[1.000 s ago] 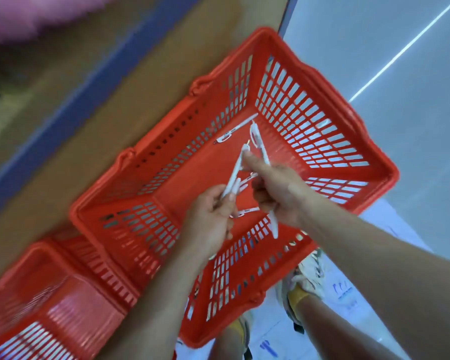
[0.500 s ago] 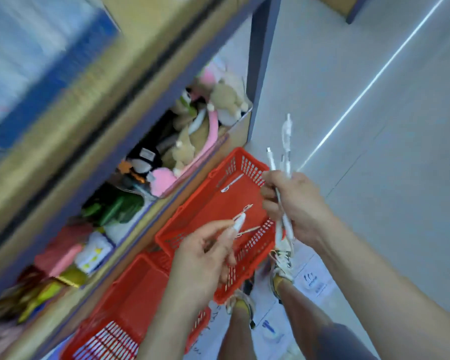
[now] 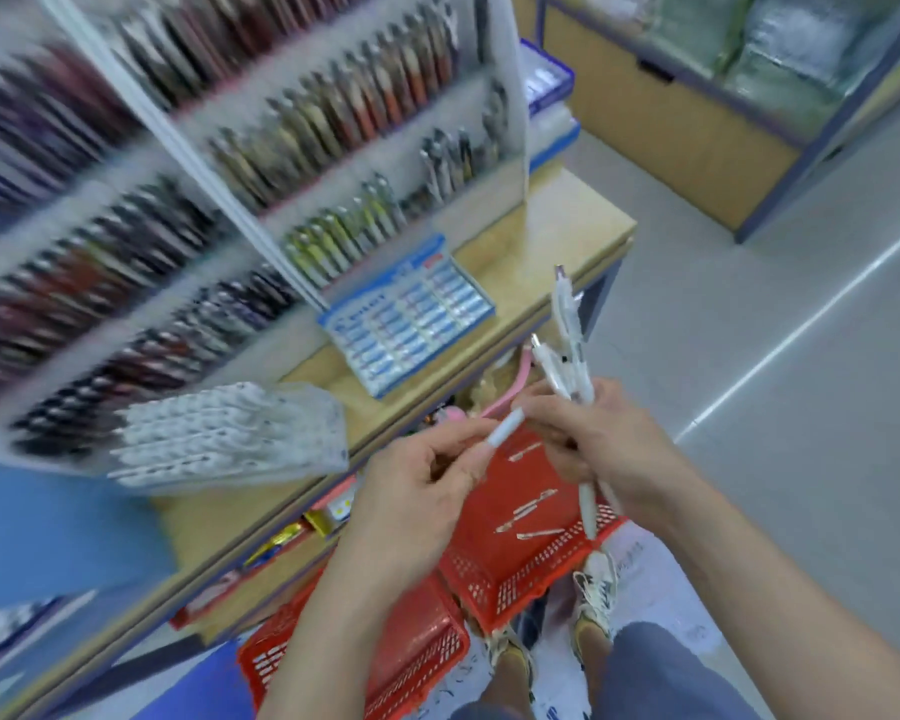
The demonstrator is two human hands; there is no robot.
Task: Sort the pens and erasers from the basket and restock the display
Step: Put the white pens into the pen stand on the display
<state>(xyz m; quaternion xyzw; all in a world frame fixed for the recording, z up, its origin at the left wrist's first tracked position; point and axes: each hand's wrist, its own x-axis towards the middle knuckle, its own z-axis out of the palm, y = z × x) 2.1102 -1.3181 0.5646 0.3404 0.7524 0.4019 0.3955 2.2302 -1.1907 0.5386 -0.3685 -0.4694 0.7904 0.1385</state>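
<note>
Probably light, stiff and slick, the white pens (image 3: 572, 350) above the basket (image 3: 515, 584) suit mid-barrel grips; right hand (image 3: 598, 439) clasps them, left hand (image 3: 417, 496) pinches a single pen (image 3: 506, 427).

The bare left forearm (image 3: 344, 589) and bare right forearm (image 3: 749, 574) rise from the lower edge, hands close together. The left hand (image 3: 422, 475) pinches a slim white plastic pen (image 3: 505, 429) at its fingertips. The right hand (image 3: 598, 439) curls round a bundle of white plastic pens (image 3: 567, 345), held roughly upright.

Pen display (image 3: 126, 226) motion-blurred; left hand (image 3: 417, 496) hides most of white pen (image 3: 505, 427), right hand (image 3: 598, 449) part of pen bundle (image 3: 568, 324)
</note>
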